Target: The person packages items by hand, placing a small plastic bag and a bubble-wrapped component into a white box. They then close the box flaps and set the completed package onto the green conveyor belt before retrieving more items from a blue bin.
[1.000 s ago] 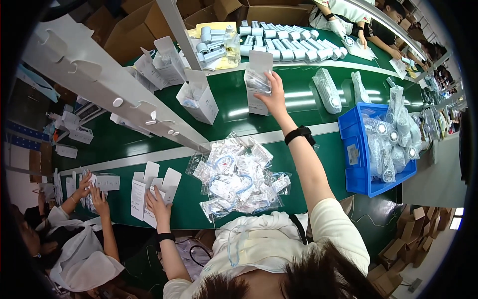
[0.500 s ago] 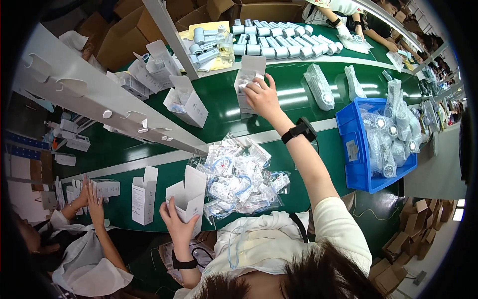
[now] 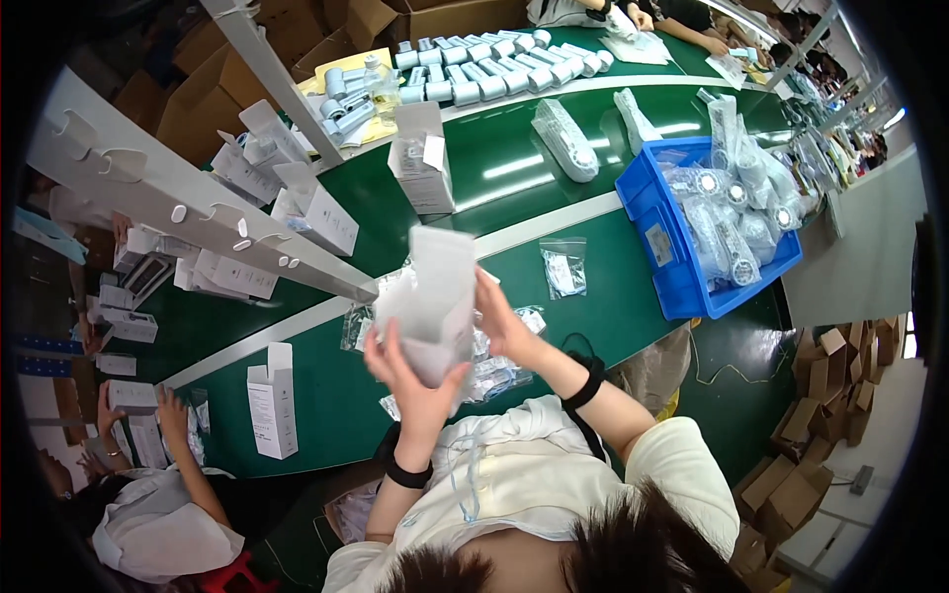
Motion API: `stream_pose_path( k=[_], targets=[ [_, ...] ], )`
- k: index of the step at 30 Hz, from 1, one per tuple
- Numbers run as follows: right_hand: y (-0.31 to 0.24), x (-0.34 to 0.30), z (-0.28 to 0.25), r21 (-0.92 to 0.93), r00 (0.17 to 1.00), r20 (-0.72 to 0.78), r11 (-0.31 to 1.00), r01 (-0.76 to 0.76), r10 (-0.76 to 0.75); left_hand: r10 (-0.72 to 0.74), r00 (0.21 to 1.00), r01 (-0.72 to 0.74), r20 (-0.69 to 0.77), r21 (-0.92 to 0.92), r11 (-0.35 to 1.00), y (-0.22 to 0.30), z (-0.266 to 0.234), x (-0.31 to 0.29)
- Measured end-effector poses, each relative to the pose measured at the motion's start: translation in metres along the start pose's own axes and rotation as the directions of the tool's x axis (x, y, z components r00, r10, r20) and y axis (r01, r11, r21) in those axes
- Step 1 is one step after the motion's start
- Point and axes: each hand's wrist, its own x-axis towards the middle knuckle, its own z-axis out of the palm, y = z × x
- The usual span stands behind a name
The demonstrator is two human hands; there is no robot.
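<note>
My left hand [image 3: 415,387] grips a white cardboard box [image 3: 447,292] with its top flaps up, raised over the pile of clear plastic packets. My right hand [image 3: 506,324] is at the box's right side with fingers stretched; whether it touches the box I cannot tell. Below the box, the packets [image 3: 494,376] are partly hidden. A single clear packet [image 3: 563,269] lies to the right of the pile. Another open white box [image 3: 275,403] stands on the table at the left. Farther off, a filled open box [image 3: 422,178] stands on the green belt.
A blue bin [image 3: 660,272] at the right holds several bubble-wrapped items [image 3: 727,222]. Two more wrapped items [image 3: 565,140] lie on the belt. Rows of grey parts [image 3: 494,74] stand at the back. A metal post [image 3: 198,198] slants in from the left. Another person's hands [image 3: 170,420] work at far left.
My right hand has left the far box and come back beside the near one. My left hand has lifted its box up and to the right, over the packets. The view has shifted.
</note>
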Motion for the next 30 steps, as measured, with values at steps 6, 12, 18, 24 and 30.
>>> stream_pose_path(
  k=[6, 12, 18, 24, 30],
  targets=[
    [-0.032, -0.038, -0.028, -0.171, 0.989, -0.137, 0.982, -0.081, 0.057, 0.129, 0.799, 0.285, 0.588, -0.558, 0.779, 0.002, 0.038, 0.014],
    [-0.03, -0.02, -0.138, -0.904, 0.995, -0.084, 0.417, -0.097, 0.048, 0.113, 0.822, 0.255, 0.558, -0.539, 0.803, 0.013, 0.066, 0.008],
    [0.004, -0.004, -0.153, -0.992, 0.993, 0.101, -0.085, 0.095, -0.062, -0.097, 0.991, 0.129, 0.088, -0.531, 0.837, 0.01, 0.048, -0.008],
    [0.062, 0.03, -0.086, -0.97, 0.972, 0.229, -0.065, 0.232, 0.058, -0.142, 0.981, 0.094, -0.129, -0.319, 0.943, -0.005, 0.004, -0.02],
    [0.086, 0.038, -0.115, -0.998, 0.966, 0.028, 0.058, 0.014, 0.258, -0.205, 0.976, 0.181, -0.069, -0.253, 0.95, -0.024, -0.003, -0.026]
  ],
)
